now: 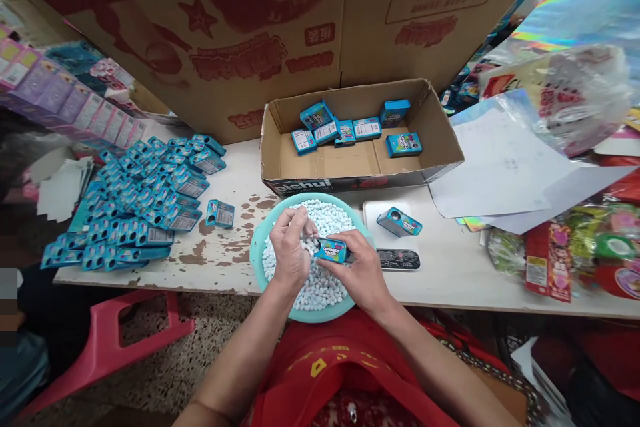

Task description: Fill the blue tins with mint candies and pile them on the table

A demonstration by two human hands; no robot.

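Note:
My right hand point(363, 273) grips a small blue candy box point(332, 250) on its side above a mint-green bowl point(257, 257). Small white candies point(320, 290) fill the bowl. At the left end of the box, my left hand point(290, 247) is closed, fingers bunched around a few white candies at the fingertips. Just right of the bowl, another blue box point(399, 221) lies tilted on a white kitchen scale point(373, 213) with a black panel. A single blue box point(220, 213) rests on the table left of the bowl.
Many blue boxes point(135, 200) are piled at the left. Behind the bowl stands an open cardboard tray point(320, 185) with several blue boxes inside, backed by a large carton point(250, 33). Papers point(500, 153) and candy bags point(615, 247) cover the right. A pink stool point(110, 340) stands below left.

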